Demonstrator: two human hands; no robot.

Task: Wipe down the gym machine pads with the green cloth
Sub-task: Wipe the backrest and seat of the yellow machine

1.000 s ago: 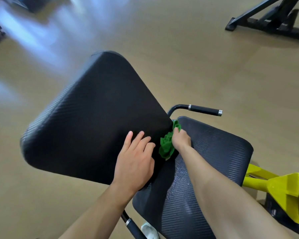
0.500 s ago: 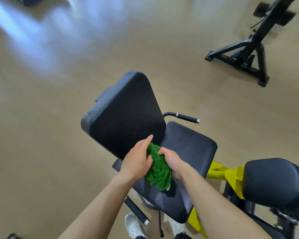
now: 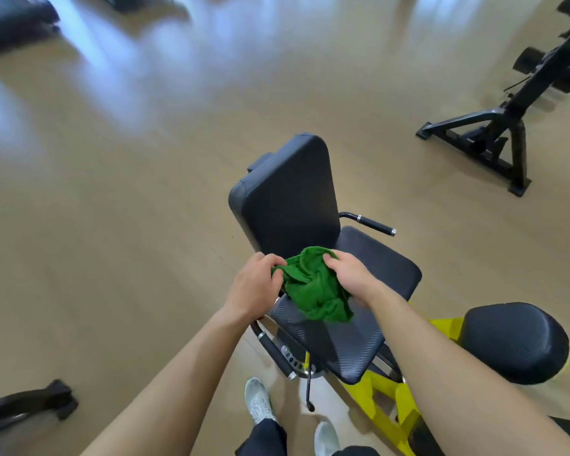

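Observation:
A crumpled green cloth (image 3: pixel 313 287) hangs between both hands above the black seat pad (image 3: pixel 379 274) of a yellow-framed gym machine. My left hand (image 3: pixel 255 284) grips the cloth's left edge and my right hand (image 3: pixel 349 274) grips its right side. The upright black back pad (image 3: pixel 287 195) stands just behind the cloth. A rounded black pad (image 3: pixel 514 343) sits at the right on the yellow frame (image 3: pixel 385 403).
Black handles stick out on both sides of the seat (image 3: pixel 372 222) (image 3: pixel 273 350). A black equipment stand (image 3: pixel 494 133) is on the floor at the far right, another black base (image 3: pixel 27 406) at the lower left. My shoes (image 3: pixel 259 403) are below the seat.
I have stood back, so the machine looks smaller. My right hand lifted the cloth out of the gap between the pads, and my left hand left the back pad and took hold of the cloth too.

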